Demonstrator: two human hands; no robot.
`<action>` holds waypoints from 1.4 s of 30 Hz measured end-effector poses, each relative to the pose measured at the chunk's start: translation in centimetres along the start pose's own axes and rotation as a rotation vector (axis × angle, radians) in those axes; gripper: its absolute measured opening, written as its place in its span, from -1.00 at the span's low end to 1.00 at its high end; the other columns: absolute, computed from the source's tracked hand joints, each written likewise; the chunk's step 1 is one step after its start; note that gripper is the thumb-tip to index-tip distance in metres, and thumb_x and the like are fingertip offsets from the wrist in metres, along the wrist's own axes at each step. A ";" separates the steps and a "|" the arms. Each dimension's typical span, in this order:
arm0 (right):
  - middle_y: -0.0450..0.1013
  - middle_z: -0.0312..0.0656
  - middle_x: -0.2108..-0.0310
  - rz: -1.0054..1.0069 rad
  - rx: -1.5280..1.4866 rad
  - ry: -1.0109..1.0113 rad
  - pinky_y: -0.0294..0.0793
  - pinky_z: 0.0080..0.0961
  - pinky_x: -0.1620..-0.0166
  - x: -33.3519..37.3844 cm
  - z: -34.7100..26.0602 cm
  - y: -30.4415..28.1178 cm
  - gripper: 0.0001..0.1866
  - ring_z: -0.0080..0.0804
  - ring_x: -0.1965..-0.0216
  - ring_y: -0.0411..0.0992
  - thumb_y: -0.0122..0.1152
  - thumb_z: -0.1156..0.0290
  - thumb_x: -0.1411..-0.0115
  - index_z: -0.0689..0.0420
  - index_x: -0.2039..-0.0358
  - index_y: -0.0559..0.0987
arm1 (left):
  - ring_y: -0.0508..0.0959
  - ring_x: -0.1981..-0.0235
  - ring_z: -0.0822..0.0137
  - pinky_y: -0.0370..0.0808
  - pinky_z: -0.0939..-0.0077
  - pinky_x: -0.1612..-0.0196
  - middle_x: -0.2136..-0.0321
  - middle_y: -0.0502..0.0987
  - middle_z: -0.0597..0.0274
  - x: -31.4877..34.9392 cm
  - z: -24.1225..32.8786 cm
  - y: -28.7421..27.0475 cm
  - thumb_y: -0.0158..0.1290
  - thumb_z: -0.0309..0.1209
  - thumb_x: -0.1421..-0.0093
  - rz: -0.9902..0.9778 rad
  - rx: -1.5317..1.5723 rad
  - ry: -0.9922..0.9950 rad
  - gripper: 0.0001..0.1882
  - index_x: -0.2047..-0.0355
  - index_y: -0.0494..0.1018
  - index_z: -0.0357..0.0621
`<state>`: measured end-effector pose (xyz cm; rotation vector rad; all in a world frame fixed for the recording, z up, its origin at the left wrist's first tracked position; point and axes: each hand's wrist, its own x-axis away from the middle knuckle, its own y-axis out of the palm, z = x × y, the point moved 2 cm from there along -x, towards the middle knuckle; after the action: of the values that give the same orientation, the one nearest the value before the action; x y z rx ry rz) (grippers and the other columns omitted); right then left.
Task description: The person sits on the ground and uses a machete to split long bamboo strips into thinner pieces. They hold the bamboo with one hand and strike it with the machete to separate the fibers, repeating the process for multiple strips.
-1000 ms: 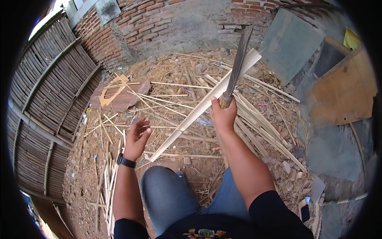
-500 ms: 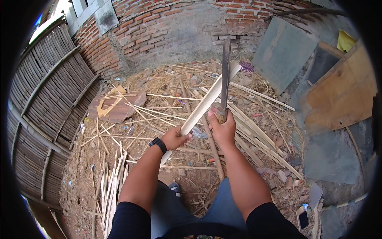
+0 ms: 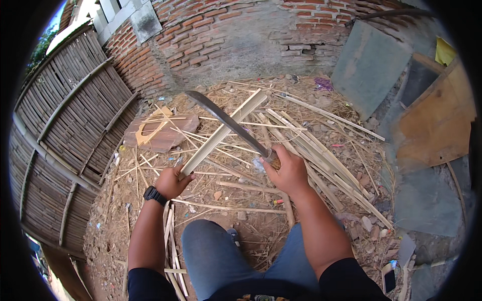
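Note:
My left hand (image 3: 173, 182) is closed round the lower end of a pale split bamboo strip (image 3: 205, 151), which slants up and away to the right. A dark watch is on that wrist. My right hand (image 3: 290, 171) grips the wooden handle of a machete (image 3: 214, 109). The curved dark blade points up and to the left and crosses the strip past its middle. Whether blade and strip touch, I cannot tell.
Several split bamboo strips (image 3: 326, 168) lie in a pile to the right. A brown board (image 3: 168, 134) sits on the littered ground at left. A bamboo fence (image 3: 70, 115), a brick wall (image 3: 226, 45) and leaning grey sheets (image 3: 369, 67) surround the spot. A phone (image 3: 388, 278) lies at lower right.
The machete has swung from upright to slanting left across the strip. My left hand has moved left and down with the strip; my right hand is slightly lower. The view has shifted somewhat.

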<state>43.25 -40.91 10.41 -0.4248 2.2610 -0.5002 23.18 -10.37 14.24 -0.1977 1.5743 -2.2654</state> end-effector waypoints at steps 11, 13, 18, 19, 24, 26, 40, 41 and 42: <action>0.55 -0.14 0.38 -0.108 0.199 -0.203 0.52 -0.13 0.17 0.4 -0.3 3.2 -0.59 -0.03 0.28 0.56 0.50 0.34 0.03 0.05 0.18 0.54 | 0.59 0.56 0.09 0.49 0.25 0.45 0.63 0.56 0.01 6.6 -1.6 -1.0 0.28 -0.19 -0.25 0.144 -0.094 -0.106 -0.69 0.33 0.60 -0.23; 0.55 -0.14 0.38 -0.040 0.226 -0.099 0.51 -0.12 0.18 -0.3 1.4 2.9 -0.61 -0.01 0.28 0.56 0.50 0.34 0.04 0.06 0.20 0.54 | 0.52 0.62 0.43 0.45 0.41 0.47 0.66 0.54 0.18 7.4 -1.2 -1.5 0.31 -0.24 -0.24 0.064 -0.023 -0.174 -0.73 0.33 0.61 -0.24; 0.56 -0.14 0.36 -0.004 0.222 0.059 0.50 -0.11 0.18 -0.5 2.8 2.9 -0.61 0.00 0.28 0.55 0.51 0.35 0.05 0.06 0.20 0.55 | 0.39 0.61 0.59 0.33 0.54 0.52 0.63 0.48 0.47 9.1 -2.9 -0.8 0.30 -0.31 -0.27 -0.035 0.264 -0.220 -0.78 0.26 0.57 -0.21; 0.56 -0.14 0.35 -0.015 0.207 0.064 0.50 -0.12 0.17 -0.4 2.8 3.0 -0.60 -0.01 0.27 0.55 0.51 0.35 0.05 0.05 0.20 0.54 | 0.38 0.60 0.59 0.32 0.55 0.52 0.63 0.46 0.48 9.0 -2.5 -1.0 0.30 -0.31 -0.27 -0.068 0.261 -0.227 -0.78 0.24 0.57 -0.21; 0.54 -0.17 0.33 -0.163 0.221 -0.252 0.49 -0.14 0.15 1.0 -0.2 4.9 -0.59 -0.06 0.25 0.55 0.51 0.36 0.07 0.05 0.21 0.52 | 0.34 0.60 0.62 0.30 0.57 0.53 0.63 0.42 0.53 9.2 -2.2 -0.8 0.29 -0.33 -0.28 -0.166 0.270 -0.249 -0.79 0.21 0.55 -0.19; 0.53 -0.16 0.36 -0.158 0.208 -0.324 0.48 -0.14 0.16 1.0 -0.1 5.1 -0.60 -0.05 0.25 0.54 0.51 0.36 0.07 0.07 0.23 0.51 | 0.33 0.59 0.62 0.29 0.57 0.53 0.62 0.42 0.54 9.2 -1.6 -1.0 0.28 -0.34 -0.28 -0.193 0.204 -0.252 -0.79 0.19 0.54 -0.19; 0.55 -0.13 0.36 -0.221 0.223 -0.333 0.49 -0.06 0.16 1.5 0.6 6.9 -0.63 0.01 0.27 0.55 0.50 0.39 0.08 0.07 0.29 0.49 | 0.54 0.49 0.40 0.50 0.39 0.37 0.51 0.60 0.18 11.6 -1.7 -0.5 0.30 -0.21 -0.26 -0.292 0.235 -0.346 -0.62 0.13 0.55 -0.30; 0.56 -0.11 0.35 -0.217 0.248 -0.208 0.50 -0.05 0.16 1.2 1.5 6.8 -0.65 0.03 0.26 0.55 0.49 0.38 0.04 0.08 0.28 0.50 | 0.55 0.49 0.39 0.50 0.38 0.37 0.51 0.61 0.16 11.8 -1.6 -0.6 0.30 -0.20 -0.26 -0.307 0.213 -0.351 -0.61 0.14 0.55 -0.30; 0.57 -0.09 0.35 -0.213 0.272 -0.082 0.51 -0.04 0.16 0.8 3.1 6.7 -0.66 0.05 0.26 0.56 0.48 0.37 0.01 0.09 0.27 0.51 | 0.56 0.48 0.38 0.51 0.38 0.36 0.51 0.61 0.15 12.0 -2.0 -0.6 0.30 -0.21 -0.26 -0.307 0.189 -0.349 -0.62 0.14 0.55 -0.30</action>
<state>44.06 -36.15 4.82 -0.5382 2.0425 -0.8720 11.35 -13.02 12.90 -0.7829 1.2087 -2.4206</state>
